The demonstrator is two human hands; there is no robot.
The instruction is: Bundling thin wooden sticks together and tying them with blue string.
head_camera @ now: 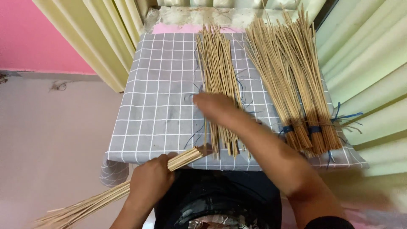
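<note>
Grey checked cloth [157, 97]; left hand [150, 180] clenches stick bundle [106, 197]; right hand [214, 106] blurred, fingers unclear, over loose sticks [218, 68].

From my seat, a pink wall [29, 34] sits at ten o'clock, pale yellow-green curtains [106, 38] hang at eleven and three, a pinkish floor [51, 140] lies at eight, and a grey checked tablecloth [161, 93] at centre.

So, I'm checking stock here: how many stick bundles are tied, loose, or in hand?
Tied bundles with blue bands: 3
Loose pile of sticks under the right hand: 1
Bundle gripped in the left hand: 1
Total: 5
</note>
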